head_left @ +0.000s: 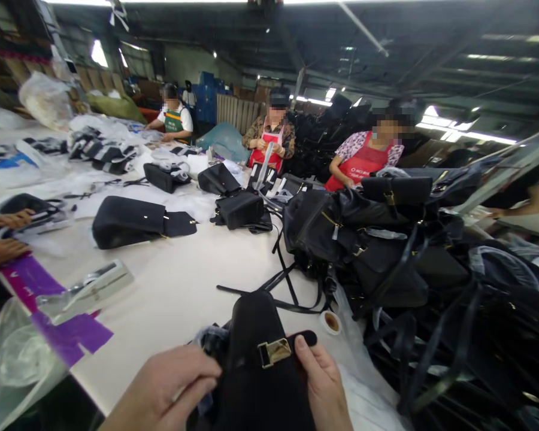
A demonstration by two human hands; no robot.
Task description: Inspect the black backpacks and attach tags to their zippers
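Observation:
A black bag [260, 323] with a gold buckle [276, 352] on its flap lies close in front of me at the bottom centre. My right hand [321, 380] holds its right side, the thumb on the black strap end [306, 339] beside the buckle. At the bag's left edge is my left hand [173, 383], its fingers bent and pressed together; whatever they hold, if anything, is hidden. Clear plastic and dark material show between that hand and the bag.
Black bags [381, 257] with trailing straps are heaped on the right. A tape roll [331, 322] lies beside my right hand. Another black bag [128, 221] rests on the white table [175, 269]. Another person's hands [4, 254] are at left; several people stand across the table.

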